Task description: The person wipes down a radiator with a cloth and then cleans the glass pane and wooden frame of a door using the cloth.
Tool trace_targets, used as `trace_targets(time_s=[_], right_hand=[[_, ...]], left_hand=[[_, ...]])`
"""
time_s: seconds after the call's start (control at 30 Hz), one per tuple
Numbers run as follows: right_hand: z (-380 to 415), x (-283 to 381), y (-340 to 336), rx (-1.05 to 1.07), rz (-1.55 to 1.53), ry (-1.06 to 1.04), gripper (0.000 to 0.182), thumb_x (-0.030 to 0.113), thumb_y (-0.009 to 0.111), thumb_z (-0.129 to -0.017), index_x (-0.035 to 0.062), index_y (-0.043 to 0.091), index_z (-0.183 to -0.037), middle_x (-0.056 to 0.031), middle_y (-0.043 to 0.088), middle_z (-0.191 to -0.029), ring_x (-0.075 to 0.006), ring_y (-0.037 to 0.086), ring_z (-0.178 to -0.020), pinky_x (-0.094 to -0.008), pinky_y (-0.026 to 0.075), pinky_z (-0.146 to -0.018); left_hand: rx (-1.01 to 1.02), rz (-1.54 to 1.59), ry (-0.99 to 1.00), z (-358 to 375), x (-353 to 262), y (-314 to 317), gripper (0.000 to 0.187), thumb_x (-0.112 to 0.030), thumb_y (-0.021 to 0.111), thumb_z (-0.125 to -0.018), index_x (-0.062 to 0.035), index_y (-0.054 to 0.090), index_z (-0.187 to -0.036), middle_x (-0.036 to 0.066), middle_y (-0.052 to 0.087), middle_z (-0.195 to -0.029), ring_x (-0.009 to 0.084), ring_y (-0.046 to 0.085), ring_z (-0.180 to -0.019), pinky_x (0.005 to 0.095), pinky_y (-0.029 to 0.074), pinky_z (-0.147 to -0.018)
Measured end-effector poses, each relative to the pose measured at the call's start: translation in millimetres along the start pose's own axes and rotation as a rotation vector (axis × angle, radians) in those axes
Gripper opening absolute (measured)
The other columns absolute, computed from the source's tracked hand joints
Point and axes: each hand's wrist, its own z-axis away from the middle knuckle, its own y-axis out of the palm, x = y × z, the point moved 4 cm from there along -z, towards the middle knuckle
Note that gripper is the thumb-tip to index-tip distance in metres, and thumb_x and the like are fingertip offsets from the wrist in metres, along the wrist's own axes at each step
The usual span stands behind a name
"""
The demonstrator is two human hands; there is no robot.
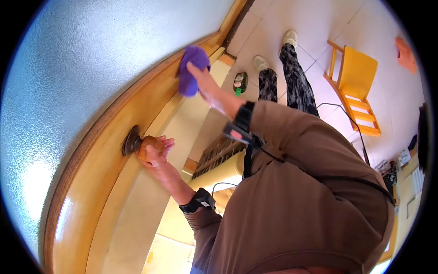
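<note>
My left hand is wrapped round a round wooden door knob, which stands out from a dark metal base on the door's wooden frame. Above it in view, my right hand holds a purple cloth pressed against the same wooden frame, near its edge. Part of the cloth hangs below the fingers, and the right fingertips are partly hidden by it. Frosted, bluish glass fills the panel beside the wood.
On the tiled floor are a yellow wooden chair and a dark bottle with a green cap. My legs and light shoes show at the top. A black cable runs past the chair. A dark slatted rack stands behind the door's edge.
</note>
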Motion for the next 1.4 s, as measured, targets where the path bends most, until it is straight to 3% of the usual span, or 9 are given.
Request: trace_targets(time_s=[0.1,0.2,0.27,0.4,0.67,0.83,1.1,1.3,1.4], right_hand=[[86,7,47,0.237,0.248,-0.101,0.076,0.036,0.064,-0.085,-0.0072,0.022,-0.131,-0.0164,0.047,-0.12,-0.0226,0.044,-0.114,-0.0358,0.038,-0.096],[135,36,84,0.348,0.431,-0.422,0.063,0.03,0.067,-0.081,-0.0024,0.036,-0.125,-0.0176,0.048,-0.118,-0.0265,0.045,-0.113,-0.0392,0.036,-0.097],[145,53,96,0.464,0.761,-0.987,0.039,0.027,0.066,-0.079,0.0071,0.054,-0.111,-0.0163,0.045,-0.121,-0.0361,0.044,-0.111,-0.0502,0.032,-0.098],[106,72,86,0.527,0.926,-1.471,0.04,0.023,0.073,-0.056,0.0072,0.059,-0.09,-0.0155,0.044,-0.12,-0.0336,0.043,-0.11,-0.0576,0.032,-0.093],[29,91,43,0.469,0.907,-1.375,0.051,0.016,0.077,-0.055,0.0036,0.053,-0.098,-0.0155,0.044,-0.119,-0.0355,0.045,-0.108,-0.0434,0.039,-0.093],[-25,87,-8,0.467,1.084,-1.115,0.065,0.012,0.077,-0.056,0.0036,0.048,-0.113,-0.0154,0.044,-0.12,-0.0346,0.046,-0.111,-0.0398,0.042,-0.093],[-88,89,-59,0.417,1.089,-0.988,0.055,0.011,0.074,-0.06,0.0042,0.049,-0.108,-0.0121,0.046,-0.115,-0.0317,0.051,-0.103,-0.0374,0.047,-0.086],[-135,83,-91,0.374,1.039,-0.808,0.048,0.01,0.072,-0.063,0.0035,0.049,-0.105,-0.0108,0.047,-0.11,-0.0313,0.052,-0.101,-0.0371,0.047,-0.083],[-161,77,-110,0.356,0.993,-0.665,0.046,0.009,0.07,-0.063,0.0048,0.05,-0.105,-0.0109,0.047,-0.111,-0.0324,0.052,-0.1,-0.0364,0.046,-0.083]], left_hand=[[0.023,0.012,0.014,1,2,5,0.053,-0.037,0.06,-0.086,0.0009,0.04,-0.116,0.017,0.059,-0.087,0.0251,0.062,-0.072,0.0351,0.053,-0.065],[-0.111,0.011,0.134,0,-2,9,0.047,-0.038,0.054,-0.089,0.0003,0.048,-0.115,0.013,0.061,-0.096,0.0216,0.062,-0.076,0.0315,0.052,-0.068],[-0.134,-0.01,0.167,-3,1,7,0.048,-0.039,0.053,-0.089,-0.0004,0.047,-0.118,0.012,0.06,-0.1,0.021,0.062,-0.079,0.0312,0.052,-0.068],[0.016,-0.044,0.055,4,-2,7,0.047,-0.04,0.052,-0.09,0.0001,0.048,-0.114,0.013,0.061,-0.096,0.0218,0.062,-0.076,0.0317,0.052,-0.069],[-0.01,-0.155,0.006,2,-4,12,0.048,-0.044,0.046,-0.09,0.0012,0.049,-0.106,0.014,0.06,-0.086,0.022,0.061,-0.069,0.0297,0.051,-0.065],[-0.027,-0.158,-0.019,-3,5,3,0.048,-0.045,0.046,-0.09,-0.0008,0.048,-0.109,0.014,0.059,-0.087,0.023,0.06,-0.069,0.0318,0.051,-0.066],[-0.028,-0.19,-0.187,-4,10,-7,0.055,-0.055,0.044,-0.089,-0.0027,0.054,-0.101,0.009,0.059,-0.091,0.0196,0.058,-0.076,0.0299,0.047,-0.066],[-0.08,-0.228,-0.3,-1,1,0,0.06,-0.058,0.045,-0.087,-0.0153,0.039,-0.129,0.006,0.056,-0.095,0.0164,0.054,-0.076,0.0302,0.045,-0.066],[-0.145,-0.242,-0.354,-3,0,2,0.056,-0.057,0.044,-0.088,-0.0165,0.04,-0.127,0.004,0.055,-0.092,0.0152,0.052,-0.075,0.0283,0.043,-0.063]])
